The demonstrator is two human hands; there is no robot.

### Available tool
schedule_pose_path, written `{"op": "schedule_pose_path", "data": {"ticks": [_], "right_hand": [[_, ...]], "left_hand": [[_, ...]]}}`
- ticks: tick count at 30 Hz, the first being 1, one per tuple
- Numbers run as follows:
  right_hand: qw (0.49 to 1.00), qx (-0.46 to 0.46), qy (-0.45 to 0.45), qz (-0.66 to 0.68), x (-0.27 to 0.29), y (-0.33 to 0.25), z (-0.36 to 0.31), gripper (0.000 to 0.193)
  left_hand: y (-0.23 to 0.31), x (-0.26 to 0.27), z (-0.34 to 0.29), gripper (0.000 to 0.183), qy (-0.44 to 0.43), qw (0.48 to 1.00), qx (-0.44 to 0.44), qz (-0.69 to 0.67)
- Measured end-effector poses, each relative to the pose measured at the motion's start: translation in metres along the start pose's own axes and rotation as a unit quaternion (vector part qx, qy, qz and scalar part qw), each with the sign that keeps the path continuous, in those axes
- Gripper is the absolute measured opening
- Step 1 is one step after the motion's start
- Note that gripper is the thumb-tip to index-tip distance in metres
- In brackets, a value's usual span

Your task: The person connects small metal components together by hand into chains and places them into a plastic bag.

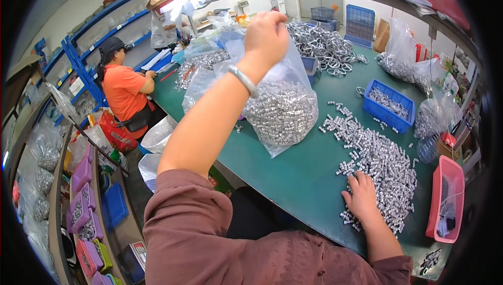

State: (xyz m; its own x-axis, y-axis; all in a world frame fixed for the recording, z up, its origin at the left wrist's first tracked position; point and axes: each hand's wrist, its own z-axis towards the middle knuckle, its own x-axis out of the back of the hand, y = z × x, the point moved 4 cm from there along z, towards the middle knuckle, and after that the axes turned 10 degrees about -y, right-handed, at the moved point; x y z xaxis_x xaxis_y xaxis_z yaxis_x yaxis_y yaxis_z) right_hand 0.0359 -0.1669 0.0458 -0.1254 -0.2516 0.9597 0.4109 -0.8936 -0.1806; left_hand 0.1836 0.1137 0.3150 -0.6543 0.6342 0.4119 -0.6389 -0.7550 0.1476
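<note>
While the right hand [361,193] is resting on the near left edge of a heap of metal pieces [390,172], its fingers loosely spread, the left hand [267,36] is hovering high above the green worktop [293,180], its fingers curling inward; whether they are gripping anything is impossible to tell. A pale bangle [243,80] is circling the left wrist.

The metal pieces are lying on the right half of the worktop, in a long, dense mound with loose ones scattering at its edges. They are small, stubby and silvery, shining brightly and showing ridged or notched sides; finer detail is too small to tell.

Just beyond the left forearm, a large clear plastic bag [285,99] is sitting on the worktop, bulging with similar small silvery parts, one bottom corner pointing toward the wearer. Beyond the heap, a blue basket [385,119] is holding more small metal parts. Near the right edge, a pink tray [434,217] is holding clear plastic and a dark item. Farther back, clear bags [401,65] of metal parts are leaning together, and a tangled pile of silvery rings [327,49] is lying loose.

At far left, purple bins [81,176] are lining a shelf, some containing metal parts. Behind them, a person in an orange shirt [124,88] is facing the worktop.
</note>
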Motion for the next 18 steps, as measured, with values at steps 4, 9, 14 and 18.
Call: {"op": "schedule_pose_path", "data": {"ticks": [4,9,14,18], "right_hand": [[0.999,0.018,0.011,0.026,0.0,0.005,0.0,0.04],[0.992,0.075,0.0,0.103,-0.003,0.003,0.003,0.033],[0.998,0.034,0.019,0.055,0.007,0.001,0.004,0.038],[1.0,-0.018,0.004,0.01,-0.006,0.011,0.0,0.049]], "left_hand": [[0.058,-0.018,-0.055,0.014,-0.056,0.988,-0.142,0.007],[0.101,-0.06,-0.141,0.017,-0.163,0.97,-0.168,-0.071],[0.123,-0.137,-0.226,0.035,-0.421,0.889,-0.062,-0.168],[0.134,-0.174,-0.253,0.051,-0.548,0.827,-0.01,-0.124]]}}
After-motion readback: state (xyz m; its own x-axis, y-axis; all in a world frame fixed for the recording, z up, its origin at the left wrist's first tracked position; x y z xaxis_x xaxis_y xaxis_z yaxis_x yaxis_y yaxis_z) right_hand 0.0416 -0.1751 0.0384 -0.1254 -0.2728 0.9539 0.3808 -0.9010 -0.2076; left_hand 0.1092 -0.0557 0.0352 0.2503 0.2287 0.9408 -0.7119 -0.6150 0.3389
